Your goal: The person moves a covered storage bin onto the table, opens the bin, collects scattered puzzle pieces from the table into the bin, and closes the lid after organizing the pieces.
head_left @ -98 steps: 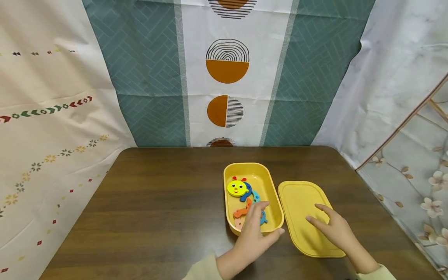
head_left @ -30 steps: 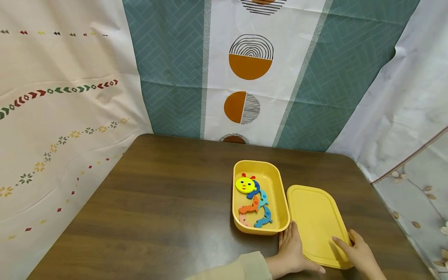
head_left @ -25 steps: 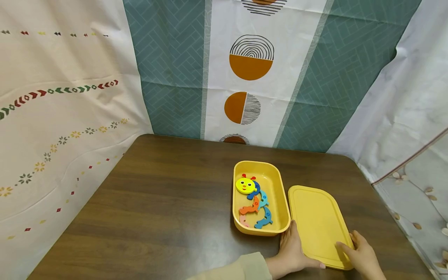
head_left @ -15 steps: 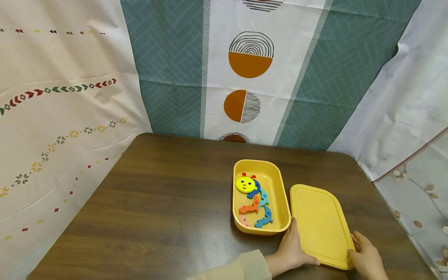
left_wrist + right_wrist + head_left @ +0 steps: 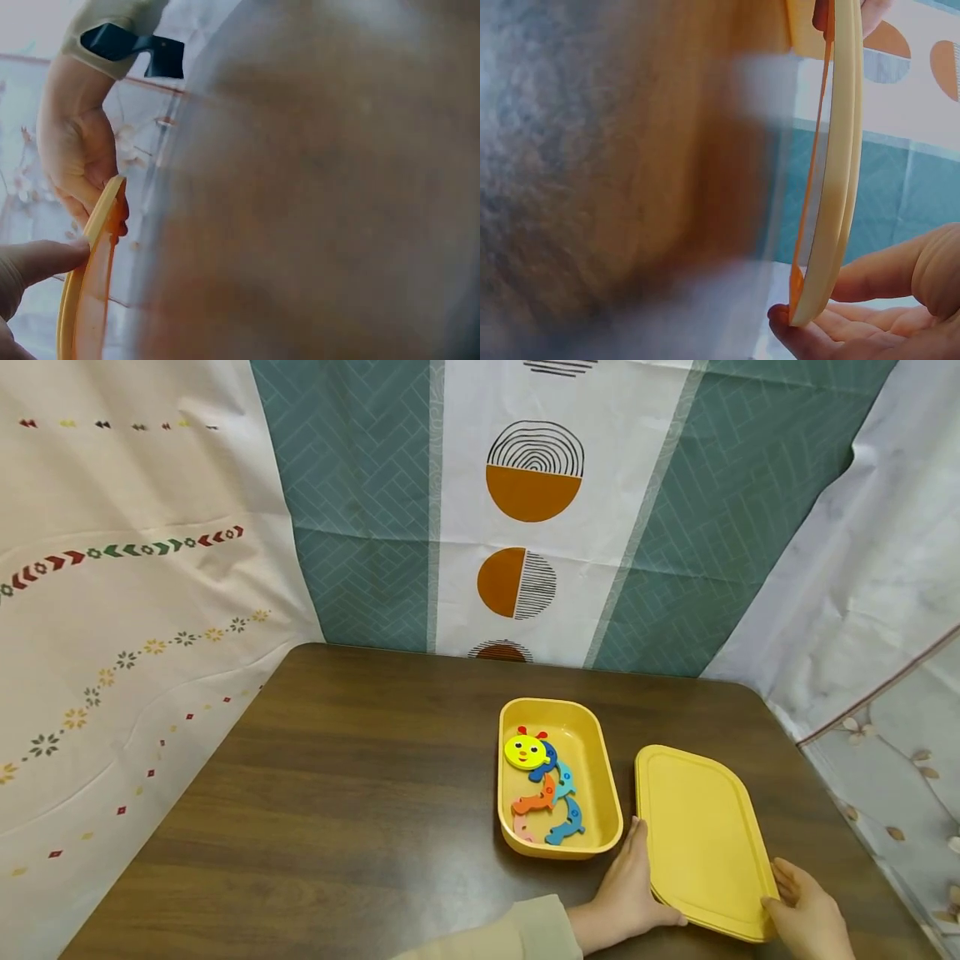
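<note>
A yellow rectangular lid [image 5: 701, 835] with rounded corners is held slightly above the table, right of the matching yellow box [image 5: 607, 777]. My left hand [image 5: 626, 893] grips its left near corner, thumb at the near edge and fingers along the left side. My right hand [image 5: 810, 914] pinches the lid's right edge near the front; in the right wrist view its thumb and fingers [image 5: 877, 274] are on opposite faces. In the box lie jointed toy caterpillar pieces: a yellow smiling head [image 5: 525, 752], blue segments [image 5: 566, 822], an orange one [image 5: 534, 802] and a pink one [image 5: 522, 828].
The brown wooden table [image 5: 360, 793] extends left of the box. Patterned cloth hangs behind it [image 5: 360, 527] and on both sides. The box's right wall stands close to my left fingertips.
The lid has moved right, away from the box, and risen a little. My right hand has shifted from resting on its corner to pinching the edge; my left hand has closed on its side.
</note>
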Demonstrator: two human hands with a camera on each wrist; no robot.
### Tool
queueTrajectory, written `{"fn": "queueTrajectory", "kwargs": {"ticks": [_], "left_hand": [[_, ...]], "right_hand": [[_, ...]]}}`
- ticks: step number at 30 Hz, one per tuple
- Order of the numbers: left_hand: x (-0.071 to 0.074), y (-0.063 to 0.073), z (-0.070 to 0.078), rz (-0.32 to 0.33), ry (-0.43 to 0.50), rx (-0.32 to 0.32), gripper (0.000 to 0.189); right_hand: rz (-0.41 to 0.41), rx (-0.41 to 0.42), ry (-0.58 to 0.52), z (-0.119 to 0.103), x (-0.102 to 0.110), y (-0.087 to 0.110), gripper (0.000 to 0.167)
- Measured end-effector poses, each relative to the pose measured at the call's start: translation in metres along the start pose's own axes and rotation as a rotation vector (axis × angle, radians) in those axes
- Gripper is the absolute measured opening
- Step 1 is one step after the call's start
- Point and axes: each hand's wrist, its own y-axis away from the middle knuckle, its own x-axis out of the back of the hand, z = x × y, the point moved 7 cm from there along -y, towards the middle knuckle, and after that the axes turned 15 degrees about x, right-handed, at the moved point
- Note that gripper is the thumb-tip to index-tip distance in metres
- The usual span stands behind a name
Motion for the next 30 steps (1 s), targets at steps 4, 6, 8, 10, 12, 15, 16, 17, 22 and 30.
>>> {"fn": "queueTrajectory", "kwargs": {"ticks": [4,6,8,10,12,15,16,17,22,30], "left_hand": [[0.010,0.007,0.007,0.010,-0.041,-0.051,0.110],[0.016,0.010,0.010,0.011,-0.057,-0.060,0.110],[0.022,0.014,0.014,0.009,-0.066,-0.073,0.110],[0.026,0.016,0.018,0.008,-0.075,-0.084,0.109],[0.031,0.018,0.022,0.011,-0.079,-0.089,0.108],[0.036,0.022,0.025,0.011,-0.074,-0.089,0.106],[0.038,0.023,0.026,0.011,-0.070,-0.090,0.106],[0.039,0.024,0.027,0.012,-0.065,-0.088,0.106],[0.050,0.027,0.027,0.004,-0.027,-0.064,0.106],[0.062,0.029,0.013,0.000,0.013,-0.019,0.107]], "right_hand": [[0.005,0.002,-0.020,-0.008,0.005,0.004,0.067],[0.009,0.010,-0.028,-0.014,0.007,0.006,0.066],[0.016,0.023,-0.039,-0.021,0.009,0.007,0.066],[0.033,0.042,-0.043,-0.026,0.012,0.009,0.065],[0.061,0.070,-0.038,-0.032,0.016,0.010,0.064],[0.102,0.124,-0.033,-0.040,0.018,0.009,0.060],[0.113,0.135,-0.031,-0.042,0.019,0.009,0.059],[0.121,0.145,-0.028,-0.044,0.019,0.009,0.059],[0.131,0.161,-0.085,-0.047,0.019,0.009,0.060],[0.132,0.161,-0.156,-0.057,0.009,0.008,0.064]]}}
